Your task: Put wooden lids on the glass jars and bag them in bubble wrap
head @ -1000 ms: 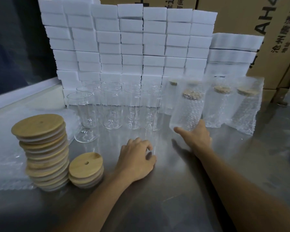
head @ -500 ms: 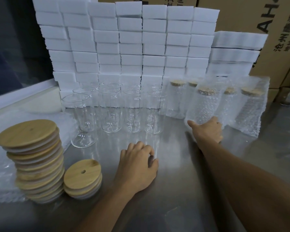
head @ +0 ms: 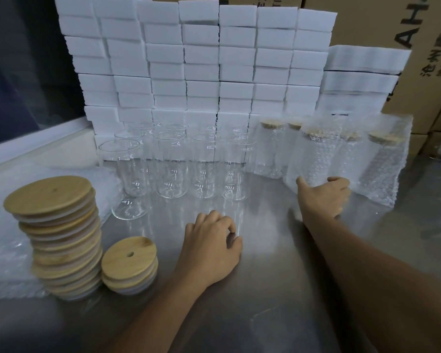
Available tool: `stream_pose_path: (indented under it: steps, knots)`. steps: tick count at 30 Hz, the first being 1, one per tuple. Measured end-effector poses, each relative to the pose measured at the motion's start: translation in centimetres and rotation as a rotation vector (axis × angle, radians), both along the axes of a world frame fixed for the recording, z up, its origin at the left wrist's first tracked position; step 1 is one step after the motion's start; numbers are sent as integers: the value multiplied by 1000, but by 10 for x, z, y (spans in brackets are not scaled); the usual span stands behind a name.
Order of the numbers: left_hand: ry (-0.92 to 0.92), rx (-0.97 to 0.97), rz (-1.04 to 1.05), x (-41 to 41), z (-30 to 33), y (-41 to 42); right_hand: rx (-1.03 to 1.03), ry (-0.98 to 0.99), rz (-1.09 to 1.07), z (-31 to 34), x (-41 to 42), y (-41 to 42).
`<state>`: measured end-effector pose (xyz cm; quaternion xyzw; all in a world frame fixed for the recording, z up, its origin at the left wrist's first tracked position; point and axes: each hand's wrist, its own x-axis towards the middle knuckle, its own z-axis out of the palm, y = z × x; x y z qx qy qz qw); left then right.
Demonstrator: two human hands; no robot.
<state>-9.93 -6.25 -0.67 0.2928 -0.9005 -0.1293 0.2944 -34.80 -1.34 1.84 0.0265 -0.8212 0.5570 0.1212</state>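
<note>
while the right hand (head: 325,196) reaches fwd across the steel table (head: 278,289), its fingers and thumb curl round the base of a bagged jar (head: 313,159), i.e. a lidded glass jar inside a bubble wrap bag, standing upright. that jar sits in front of a group of other bagged jars (head: 382,166) at the right rear of the table, all upright w/ wooden lids showing thru the wrap; it touches or nearly touches its neighbours, can't tell which.

left hand (head: 210,250) rests knuckles-up on the table near the middle, fingers loosely curled together, thumb tip close to the index finger; it doesn't seem to hold anything, though the underside is hidden.

empty glass jars (head: 172,169) stand in rows just beyond the left hand, no lids on, open tops up. one jar (head: 125,179) stands a bit fwd and left of the rest.

at the left front: a tall stack of wooden lids (head: 59,238), leaning slightly, and just beside it a short stack of lids (head: 130,266), top one w/ a small hole. flat bubble wrap bags (head: 3,256) lie behind and under the left of the tall stack.

behind everything: a wall of white boxes (head: 201,59), w/ brown cartons (head: 392,26) at the right rear.
</note>
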Motion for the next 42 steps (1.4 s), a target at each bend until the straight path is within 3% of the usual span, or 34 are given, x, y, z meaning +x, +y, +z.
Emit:
stream_pose_path:
  steps: [4, 10, 16, 20, 27, 42]
  knots:
    - [-10, -10, 8, -2, -1, 1, -84, 25, 202, -8, 17, 1]
    - [-46, -16, -6, 3, 6, 5, 73, 266, 632, -6, 79, -20]
    - [-160, 61, -67, 21, 39, 11, 107, 484, 1108, 59, 160, -54]
    - [-198, -117, -67, 47, 56, 28, 251, 700, 1301, 96, 206, -76]
    - [30, -304, -90, 113, 57, 45, 591, 756, 1362, 103, 237, -96]
    - [-47, -226, 132, 138, 36, 38, 427, 798, 1179, 95, 214, -54]
